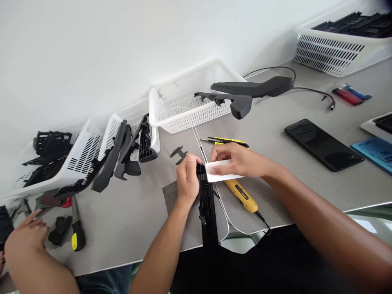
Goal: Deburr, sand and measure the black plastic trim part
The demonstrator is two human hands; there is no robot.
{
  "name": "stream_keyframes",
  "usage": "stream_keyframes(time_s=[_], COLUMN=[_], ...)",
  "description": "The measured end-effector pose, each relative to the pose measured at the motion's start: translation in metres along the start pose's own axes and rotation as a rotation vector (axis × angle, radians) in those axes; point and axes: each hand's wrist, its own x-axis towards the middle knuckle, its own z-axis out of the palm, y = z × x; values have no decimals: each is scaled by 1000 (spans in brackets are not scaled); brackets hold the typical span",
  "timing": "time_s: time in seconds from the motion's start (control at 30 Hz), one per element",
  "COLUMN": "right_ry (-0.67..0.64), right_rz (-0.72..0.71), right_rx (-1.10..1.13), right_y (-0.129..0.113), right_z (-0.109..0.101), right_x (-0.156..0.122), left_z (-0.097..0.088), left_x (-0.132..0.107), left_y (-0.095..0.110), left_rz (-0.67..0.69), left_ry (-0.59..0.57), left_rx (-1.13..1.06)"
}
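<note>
My left hand (187, 179) is closed on the upper end of a long black plastic part (208, 216), which reaches down to the table's front edge. A white, flat, rounded block (223, 174) is gripped in my right hand (234, 158), thumb on top; its left end is against or just beside the black part's top, and the exact contact is hidden. Under my right hand lies a yellow corded hand tool (243, 196). A yellow-and-black utility knife (231, 141) is just beyond my right fingers. Close to my left fingers rests a small dark caliper (179, 154).
White baskets (186, 120) stand along the wall, several with black plastic parts. Two dark trim pieces (254, 86) lean over the middle basket. A black phone (323, 143) lies right. At left, a co-worker's hand (29, 234) is near a screwdriver (77, 232).
</note>
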Motion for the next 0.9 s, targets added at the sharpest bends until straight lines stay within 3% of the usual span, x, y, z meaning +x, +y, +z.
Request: stream_keyframes(time_s=[0.17,0.33,0.5,0.6,0.77,0.9], right_ry=[96,-181,-97,-173,-85,-179], right_rz=[9,24,-5,10,3,6], right_rx=[17,1,-69,-98,-91,-120], right_y=[-1,-6,-12,-14,-16,-17], right_z=[2,12,18,20,23,24], right_x=[0,-1,-3,-4,-4,-4], left_z=[0,-5,-12,-14,-14,-14], left_x=[0,5,12,15,15,13], left_y=[0,1,-4,-6,-6,-7], left_rz=[-9,-47,-150,-210,-225,-193], left_ry=[51,182,361,421,429,384], left_rx=[-7,28,34,4,6,47])
